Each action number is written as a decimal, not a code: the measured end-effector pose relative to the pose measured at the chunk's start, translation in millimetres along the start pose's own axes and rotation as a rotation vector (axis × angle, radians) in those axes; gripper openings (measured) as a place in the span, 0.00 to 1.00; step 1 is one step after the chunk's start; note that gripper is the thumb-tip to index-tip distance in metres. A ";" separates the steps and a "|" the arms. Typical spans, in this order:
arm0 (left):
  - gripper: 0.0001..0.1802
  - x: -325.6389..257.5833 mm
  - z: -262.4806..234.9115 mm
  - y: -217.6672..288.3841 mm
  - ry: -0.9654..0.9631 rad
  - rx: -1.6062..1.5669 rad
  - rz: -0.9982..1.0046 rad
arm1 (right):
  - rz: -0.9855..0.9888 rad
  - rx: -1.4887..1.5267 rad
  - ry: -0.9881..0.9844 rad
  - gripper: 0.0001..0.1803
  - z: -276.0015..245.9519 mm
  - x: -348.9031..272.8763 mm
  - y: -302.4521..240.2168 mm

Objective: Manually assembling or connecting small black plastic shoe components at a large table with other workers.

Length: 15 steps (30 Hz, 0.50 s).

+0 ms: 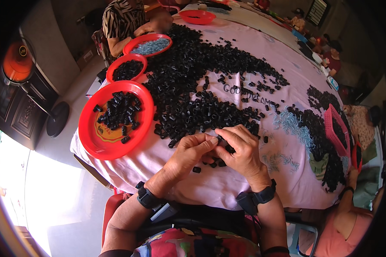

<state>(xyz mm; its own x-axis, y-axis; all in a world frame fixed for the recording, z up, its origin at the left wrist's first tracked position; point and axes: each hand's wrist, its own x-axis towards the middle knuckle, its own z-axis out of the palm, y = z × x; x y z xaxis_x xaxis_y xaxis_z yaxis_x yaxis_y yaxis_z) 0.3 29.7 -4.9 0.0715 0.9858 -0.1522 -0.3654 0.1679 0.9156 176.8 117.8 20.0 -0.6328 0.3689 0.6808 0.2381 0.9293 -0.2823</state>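
My left hand (188,153) and my right hand (243,150) meet over the near edge of the heap, thumbs and fingertips pinched together. Between them is a small black plastic piece (219,138), mostly covered by the fingers. Just beyond my hands spreads a large heap of short black tubular pieces (188,113). A few loose ones lie under and beside my fingers. At the left, a large red plate (86,128) with a yellow patterned middle bears a pile of the same black pieces (121,110).
Farther back stand a red bowl (111,77) of black pieces, a red bowl (128,48) of pale blue sticks and another red bowl (197,17). Pale blue sticks (294,128) and a pink basket (335,128) lie right. People sit around the cloth-covered table (283,184). A fan (58,118) stands left.
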 end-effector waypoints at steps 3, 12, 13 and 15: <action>0.14 -1.0 3.6 2.5 0.016 -0.108 -0.035 | 0.016 0.056 0.044 0.28 1.8 1.1 0.5; 0.15 -0.4 4.2 -0.9 0.030 -0.225 -0.084 | -0.008 -0.004 0.021 0.23 -0.3 0.6 -0.2; 0.15 -0.2 5.9 -0.2 0.040 -0.257 -0.074 | -0.020 -0.026 0.036 0.21 -0.5 1.2 -0.6; 0.16 0.3 5.5 0.3 0.050 -0.289 -0.064 | -0.032 -0.049 0.050 0.19 -0.7 1.9 -1.5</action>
<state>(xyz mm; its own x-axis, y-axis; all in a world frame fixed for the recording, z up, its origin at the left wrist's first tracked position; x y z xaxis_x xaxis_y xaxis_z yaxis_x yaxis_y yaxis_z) 5.3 30.0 -2.6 0.0600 0.9712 -0.2304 -0.6115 0.2182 0.7606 175.7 117.1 22.3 -0.6035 0.3380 0.7221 0.2551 0.9400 -0.2268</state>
